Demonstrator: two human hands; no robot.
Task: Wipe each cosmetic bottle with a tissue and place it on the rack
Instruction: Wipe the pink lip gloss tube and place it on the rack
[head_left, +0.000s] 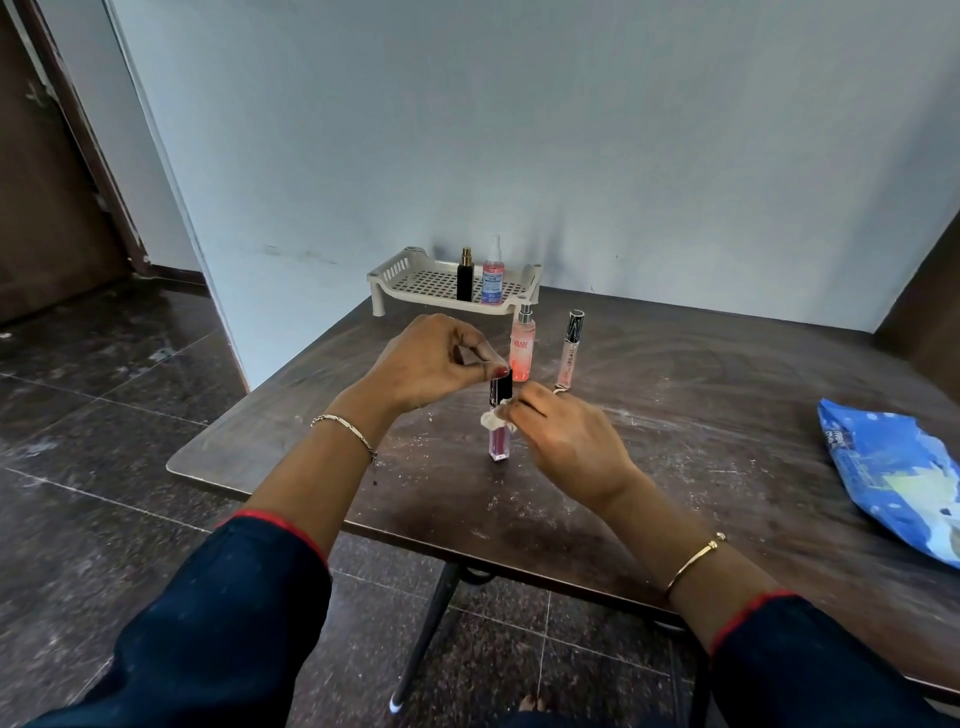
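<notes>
A slim pink lip-gloss bottle (500, 441) with a black cap stands upright on the dark table (675, 415). My left hand (431, 364) pinches its cap from above. My right hand (566, 436) holds a small white tissue (493, 420) against the bottle's middle. Behind them stand a pink spray bottle (522, 348) and a thin clear tube (570, 353) with a patterned cap. The white slotted rack (415, 280) sits at the table's far edge and carries a black bottle (465, 278) and a pink-labelled spray bottle (492, 275).
A blue tissue packet (893, 478) lies near the table's right edge. The wall rises right behind the rack. To the left the table ends in a rounded corner, with dark tiled floor (104, 441) below.
</notes>
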